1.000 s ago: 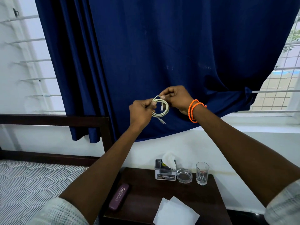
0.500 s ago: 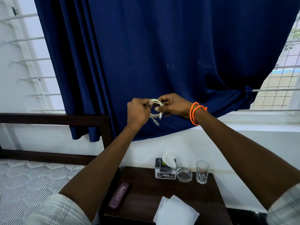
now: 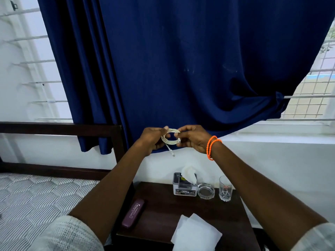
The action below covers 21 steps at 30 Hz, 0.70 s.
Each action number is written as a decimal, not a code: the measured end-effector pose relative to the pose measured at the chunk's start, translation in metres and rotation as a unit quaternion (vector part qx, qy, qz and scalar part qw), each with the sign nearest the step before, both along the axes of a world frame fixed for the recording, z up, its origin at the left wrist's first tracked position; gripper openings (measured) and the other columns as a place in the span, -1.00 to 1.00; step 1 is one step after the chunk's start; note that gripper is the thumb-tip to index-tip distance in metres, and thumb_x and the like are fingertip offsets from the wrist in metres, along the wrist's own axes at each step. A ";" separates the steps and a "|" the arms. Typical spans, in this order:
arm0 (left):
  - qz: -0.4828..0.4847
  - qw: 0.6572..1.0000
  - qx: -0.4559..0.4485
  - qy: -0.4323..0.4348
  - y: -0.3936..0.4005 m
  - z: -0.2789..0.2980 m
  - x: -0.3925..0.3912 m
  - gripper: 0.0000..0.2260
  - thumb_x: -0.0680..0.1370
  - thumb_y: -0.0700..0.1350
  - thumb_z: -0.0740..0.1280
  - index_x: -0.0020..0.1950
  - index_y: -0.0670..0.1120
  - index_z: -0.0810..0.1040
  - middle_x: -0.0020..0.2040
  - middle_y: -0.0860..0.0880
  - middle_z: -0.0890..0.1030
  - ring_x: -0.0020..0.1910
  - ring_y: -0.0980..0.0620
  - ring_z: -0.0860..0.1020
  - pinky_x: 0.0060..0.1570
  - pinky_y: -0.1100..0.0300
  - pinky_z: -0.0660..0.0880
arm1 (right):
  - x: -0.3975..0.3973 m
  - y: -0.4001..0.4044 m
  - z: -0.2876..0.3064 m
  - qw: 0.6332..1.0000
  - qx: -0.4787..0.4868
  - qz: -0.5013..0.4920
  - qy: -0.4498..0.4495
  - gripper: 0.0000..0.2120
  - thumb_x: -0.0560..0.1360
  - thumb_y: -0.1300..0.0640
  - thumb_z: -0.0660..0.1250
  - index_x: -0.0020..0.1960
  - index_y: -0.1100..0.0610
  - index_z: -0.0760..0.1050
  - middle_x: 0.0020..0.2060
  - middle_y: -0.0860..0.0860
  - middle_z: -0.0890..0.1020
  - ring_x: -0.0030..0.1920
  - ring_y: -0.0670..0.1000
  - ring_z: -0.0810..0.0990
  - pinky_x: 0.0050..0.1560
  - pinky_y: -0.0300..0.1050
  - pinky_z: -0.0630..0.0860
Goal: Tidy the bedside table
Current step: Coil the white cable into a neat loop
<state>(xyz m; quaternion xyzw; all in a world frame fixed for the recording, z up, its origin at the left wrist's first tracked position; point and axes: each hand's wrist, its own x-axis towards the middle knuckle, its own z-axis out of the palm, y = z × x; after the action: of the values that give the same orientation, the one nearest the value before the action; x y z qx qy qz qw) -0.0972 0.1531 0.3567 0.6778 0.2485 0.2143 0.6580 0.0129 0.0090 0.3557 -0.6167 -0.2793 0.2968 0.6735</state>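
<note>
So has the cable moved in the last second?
Yes. The cable has come down: it was above the level of the headboard rail and now sits just below it, nearer the table.

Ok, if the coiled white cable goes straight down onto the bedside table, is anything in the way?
Nothing visible blocks it. Both hands, left hand and right hand, hold the coiled white cable in the air above the dark wooden bedside table, whose middle is bare.
</note>
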 end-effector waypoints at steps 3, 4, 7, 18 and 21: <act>-0.026 0.993 -0.118 0.014 0.007 -0.023 -0.005 -0.77 0.61 0.08 0.37 -0.01 -0.06 0.67 -0.19 0.01 0.73 -0.27 0.11 0.64 -0.28 0.22 0.58 | -0.001 0.008 -0.027 0.997 0.019 -0.024 0.071 -0.80 0.45 0.40 0.45 0.04 0.31 0.53 -0.22 0.19 0.59 -0.26 0.09 0.61 -0.14 0.02 0.70; -0.031 0.989 -0.142 0.013 0.010 -0.033 -0.006 -0.77 0.61 0.08 0.36 -0.02 -0.06 0.67 -0.17 0.01 0.72 -0.23 0.09 0.63 -0.20 0.20 0.57 | -0.001 0.010 -0.036 0.995 0.026 -0.031 0.093 -0.77 0.45 0.40 0.45 0.08 0.32 0.53 -0.19 0.20 0.60 -0.24 0.10 0.62 -0.15 0.02 0.70; -0.042 0.979 -0.198 0.002 0.017 -0.059 -0.009 -0.81 0.63 0.02 0.34 0.04 -0.07 0.65 -0.08 -0.02 0.73 -0.12 0.05 0.61 -0.08 0.15 0.55 | -0.001 0.018 -0.061 0.988 0.035 -0.051 0.142 -0.72 0.44 0.40 0.46 0.13 0.36 0.53 -0.18 0.21 0.61 -0.20 0.12 0.62 -0.21 0.01 0.70; 0.071 0.973 -0.216 0.042 0.033 -0.141 -0.002 -0.86 0.59 -0.06 0.42 0.05 -0.11 0.67 -0.16 -0.04 0.69 -0.28 0.08 0.57 -0.35 0.22 0.52 | -0.005 0.049 -0.149 0.977 0.001 -0.082 0.195 -0.86 0.44 0.41 0.47 -0.04 0.36 0.55 -0.17 0.29 0.65 -0.16 0.20 0.67 -0.28 -0.02 0.69; 0.113 0.967 -0.223 0.044 0.039 -0.161 0.003 -0.86 0.57 -0.11 0.45 0.03 -0.17 0.68 -0.15 -0.08 0.72 -0.30 0.04 0.64 -0.40 0.21 0.56 | -0.004 0.059 -0.172 0.972 -0.001 -0.090 0.216 -0.93 0.46 0.44 0.42 -0.16 0.34 0.56 -0.26 0.25 0.64 -0.24 0.17 0.66 -0.29 -0.01 0.70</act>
<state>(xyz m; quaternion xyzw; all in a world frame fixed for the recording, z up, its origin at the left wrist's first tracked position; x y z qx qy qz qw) -0.0941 0.1916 0.1954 0.4900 0.3942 0.1962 0.7523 0.0092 0.0676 0.1835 -0.5607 -0.0702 0.3617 0.7415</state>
